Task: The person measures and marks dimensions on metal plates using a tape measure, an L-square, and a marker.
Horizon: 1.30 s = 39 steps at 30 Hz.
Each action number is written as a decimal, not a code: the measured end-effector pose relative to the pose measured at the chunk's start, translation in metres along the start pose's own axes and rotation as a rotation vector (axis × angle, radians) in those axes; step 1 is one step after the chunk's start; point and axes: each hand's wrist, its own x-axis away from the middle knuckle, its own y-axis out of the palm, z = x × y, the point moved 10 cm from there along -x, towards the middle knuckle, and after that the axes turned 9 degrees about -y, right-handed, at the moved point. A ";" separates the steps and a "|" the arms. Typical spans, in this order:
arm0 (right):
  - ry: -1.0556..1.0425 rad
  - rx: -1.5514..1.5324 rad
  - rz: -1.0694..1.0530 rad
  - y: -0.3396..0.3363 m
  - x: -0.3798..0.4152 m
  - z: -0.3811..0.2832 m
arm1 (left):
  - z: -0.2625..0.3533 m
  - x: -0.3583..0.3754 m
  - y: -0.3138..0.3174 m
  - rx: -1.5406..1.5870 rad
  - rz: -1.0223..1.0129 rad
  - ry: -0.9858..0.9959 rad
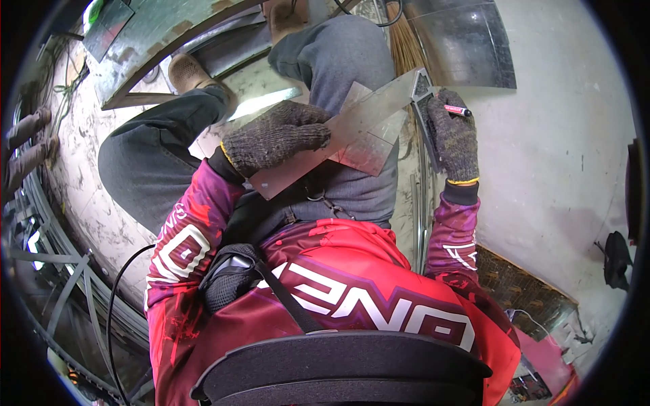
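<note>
My left hand (277, 137), in a dark knitted glove, is closed on a flat sheet-metal strip (288, 172) above my lap. The strip slants up to the right. A squarish metal plate (365, 154) overlaps it over my thigh; which one lies on top is hard to tell. My right hand (455, 139), gloved too, is closed with a red and white marker (456, 110) with a dark end across its fingers. Beside those fingers is a narrow grey metal frame with an angled top (424, 122), touching the strip's far end. The right fingertips are partly hidden.
A metal-topped bench (152, 47) stands ahead on the left. A broom (404, 40) and a curved metal sheet (464, 44) are ahead near the pale wall (548, 149). Long metal strips (88, 298) lie at left, and another person's feet (49, 132) show at the far left.
</note>
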 end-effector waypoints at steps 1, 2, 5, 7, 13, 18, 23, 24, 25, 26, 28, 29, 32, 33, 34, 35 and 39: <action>-0.006 0.004 0.009 -0.001 -0.001 -0.001 | 0.003 0.001 -0.001 0.001 0.018 0.029; -0.006 0.004 0.009 0.000 0.000 -0.001 | 0.005 0.002 -0.003 0.003 0.037 0.057; -0.048 0.058 0.049 -0.001 0.002 -0.002 | 0.000 0.001 -0.001 0.069 0.014 -0.006; -0.002 0.024 -0.001 0.005 0.002 0.003 | 0.008 0.001 -0.002 -0.075 0.035 0.131; 0.111 -0.177 0.061 0.007 0.005 0.011 | 0.003 0.000 0.001 -0.041 0.000 0.048; 0.158 -0.206 0.040 0.006 0.003 0.014 | 0.021 0.002 0.002 -0.199 -0.003 0.169; 0.058 -0.058 0.047 0.000 0.000 0.004 | 0.023 0.010 0.001 -0.385 0.082 0.354; 0.035 -0.040 0.038 -0.001 -0.001 0.001 | 0.022 0.011 0.002 -0.385 0.082 0.354; 0.012 -0.022 0.028 -0.002 -0.002 -0.001 | 0.022 0.011 0.001 -0.327 0.076 0.322; 0.013 -0.022 0.028 -0.002 -0.001 -0.001 | 0.021 0.010 0.000 -0.269 0.070 0.290; -0.026 0.011 0.057 -0.004 -0.001 -0.004 | 0.018 0.008 0.001 -0.248 0.051 0.252; -0.026 0.012 0.057 -0.003 -0.001 -0.004 | 0.014 0.007 0.001 -0.227 0.033 0.214; 0.038 -0.094 0.088 -0.002 0.000 0.002 | 0.014 0.004 -0.001 -0.207 0.022 0.166; 0.034 -0.081 0.090 -0.002 0.000 0.001 | 0.017 0.005 -0.001 -0.207 0.022 0.166; 0.030 -0.068 0.092 -0.002 0.000 0.000 | 0.032 0.003 -0.003 -0.181 0.020 0.097; 0.030 -0.068 0.092 -0.004 0.000 0.000 | 0.041 0.002 -0.004 -0.154 0.017 0.029; -0.006 -0.027 0.048 -0.002 0.000 -0.002 | 0.029 0.000 -0.005 -0.034 0.017 -0.198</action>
